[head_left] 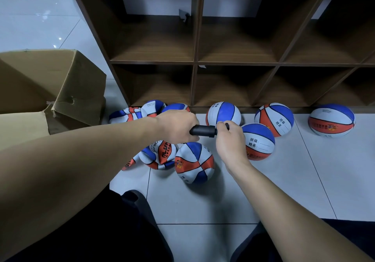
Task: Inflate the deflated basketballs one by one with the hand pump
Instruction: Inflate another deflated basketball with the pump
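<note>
A black hand pump (pixel 203 131) lies level between my hands, above the floor. My left hand (pixel 176 126) grips its left end, and my right hand (pixel 228 138) grips its right end, fingers curled round a black part. Directly below sits a partly soft red, white and blue basketball (pixel 194 163). Crumpled, deflated balls (pixel 157 156) lie under my left hand, with more flat ones (pixel 132 114) behind it. Round balls stand to the right: one behind the pump (pixel 223 113), one beside my right hand (pixel 258 142), two further right (pixel 274 118) (pixel 331 122).
A dark wooden cubby shelf (pixel 194 63) rises along the far side, its compartments holding no balls. An open cardboard box (pixel 50 87) stands at the left. White tiled floor (pixel 203 205) stretches between my knees (pixel 129 221) and the balls.
</note>
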`<action>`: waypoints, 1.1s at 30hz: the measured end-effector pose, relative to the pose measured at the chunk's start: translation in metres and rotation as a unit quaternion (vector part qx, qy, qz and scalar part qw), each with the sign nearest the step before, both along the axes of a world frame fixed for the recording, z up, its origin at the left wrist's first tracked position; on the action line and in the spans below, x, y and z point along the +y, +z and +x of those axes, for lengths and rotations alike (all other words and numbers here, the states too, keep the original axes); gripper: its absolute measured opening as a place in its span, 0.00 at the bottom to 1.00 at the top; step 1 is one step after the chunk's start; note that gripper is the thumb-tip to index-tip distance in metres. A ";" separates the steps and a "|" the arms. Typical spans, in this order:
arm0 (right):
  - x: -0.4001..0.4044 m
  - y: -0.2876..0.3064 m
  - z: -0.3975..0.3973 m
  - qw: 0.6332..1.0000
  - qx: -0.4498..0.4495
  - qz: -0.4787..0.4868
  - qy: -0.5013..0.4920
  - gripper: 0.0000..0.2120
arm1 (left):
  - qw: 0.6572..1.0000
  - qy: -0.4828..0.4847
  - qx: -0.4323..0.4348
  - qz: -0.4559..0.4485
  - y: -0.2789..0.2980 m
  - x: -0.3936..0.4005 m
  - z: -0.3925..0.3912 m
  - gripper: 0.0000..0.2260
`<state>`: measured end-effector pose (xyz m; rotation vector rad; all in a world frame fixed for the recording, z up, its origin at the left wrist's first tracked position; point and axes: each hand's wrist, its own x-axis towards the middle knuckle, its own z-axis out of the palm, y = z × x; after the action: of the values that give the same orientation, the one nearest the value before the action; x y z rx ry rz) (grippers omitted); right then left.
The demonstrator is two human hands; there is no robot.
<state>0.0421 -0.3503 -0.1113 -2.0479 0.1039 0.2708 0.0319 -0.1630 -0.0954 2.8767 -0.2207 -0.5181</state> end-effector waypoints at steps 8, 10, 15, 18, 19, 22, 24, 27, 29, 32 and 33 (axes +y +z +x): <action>-0.041 0.003 0.030 0.993 0.035 0.019 -0.109 0.12 | 0.999 0.037 0.039 0.006 -0.004 0.037 -0.001 0.08; -0.040 0.002 0.030 0.992 0.034 0.023 -0.116 0.14 | 0.999 0.030 0.036 0.015 -0.005 0.033 -0.001 0.08; -0.028 0.001 0.021 0.993 0.004 0.024 -0.113 0.14 | 0.999 0.031 0.017 0.030 -0.007 0.023 -0.001 0.10; -0.018 0.003 0.015 0.996 -0.019 0.015 -0.091 0.13 | 0.999 0.032 0.001 0.016 -0.005 0.016 -0.002 0.11; -0.015 0.004 0.014 0.996 -0.028 0.015 -0.084 0.13 | 0.999 0.032 -0.004 0.011 -0.003 0.012 -0.002 0.11; -0.007 0.008 0.010 0.997 -0.043 0.017 -0.065 0.14 | 0.999 0.038 -0.013 0.002 0.002 0.003 -0.002 0.12; -0.003 0.009 0.006 0.998 -0.048 0.009 -0.048 0.14 | 0.999 0.039 -0.013 -0.006 0.005 -0.003 -0.002 0.12; 0.002 0.009 -0.002 0.998 -0.054 -0.002 -0.028 0.15 | 0.999 0.036 -0.013 -0.013 0.005 -0.011 -0.001 0.13; 0.004 0.008 -0.005 0.999 -0.048 -0.012 -0.021 0.16 | 0.999 0.031 -0.011 -0.013 0.005 -0.013 -0.002 0.13; 0.004 0.004 -0.006 0.999 -0.044 -0.023 -0.007 0.16 | 1.000 0.021 -0.005 -0.012 0.005 -0.011 -0.002 0.12; 0.004 0.002 -0.006 0.999 -0.042 -0.024 -0.003 0.16 | 1.000 0.018 -0.003 -0.011 0.005 -0.011 -0.002 0.12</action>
<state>0.0366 -0.3468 -0.1088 -2.1027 0.0637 0.1792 0.0300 -0.1736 -0.0906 2.8562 -0.1741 -0.4978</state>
